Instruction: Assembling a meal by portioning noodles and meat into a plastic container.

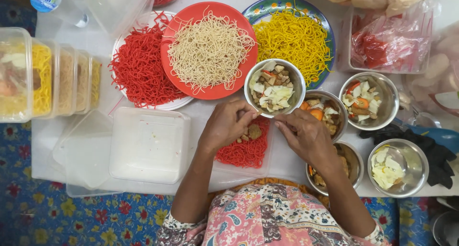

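While the left hand (228, 123) tips a steel bowl of chopped toppings (274, 87) by its rim, the right hand (306, 133) steadies the near edge, fingers curled. Both hover over a clear container of red noodles (246, 150), hemmed in by noodle plates (209, 50) and steel bowls (369, 100); an empty container (149, 144) sits left.

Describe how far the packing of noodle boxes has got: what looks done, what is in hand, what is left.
Done: filled clear boxes stand in a row at the left. In hand: the left hand and right hand work over an open box holding red noodles and some brown pieces, beside a steel bowl of toppings. Left: an unfilled box lies open, and plates of red, pale and yellow noodles remain heaped.
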